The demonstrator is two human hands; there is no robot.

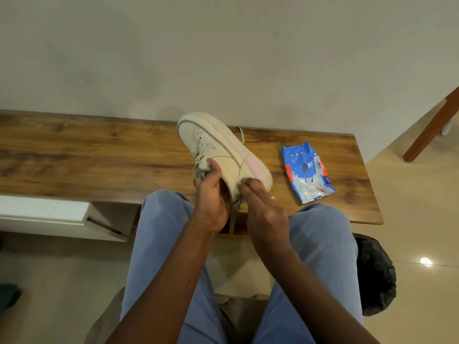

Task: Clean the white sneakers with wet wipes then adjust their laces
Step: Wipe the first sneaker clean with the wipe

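One white sneaker with a pink heel patch lies tilted on its side on the wooden bench, sole toward the wall and toe pointing away from me. My left hand grips it at the laced opening, thumb on the laces. My right hand presses its fingers flat against the heel, and a pale scrap of wet wipe shows beneath them. A loose lace end trails behind the sole. The blue pack of wet wipes lies on the bench to the right of the shoe.
My knees in blue jeans sit close to the bench's front edge. A black bag rests on the tiled floor at the right. A white open drawer juts out below the bench at left. A wooden leg slants at far right.
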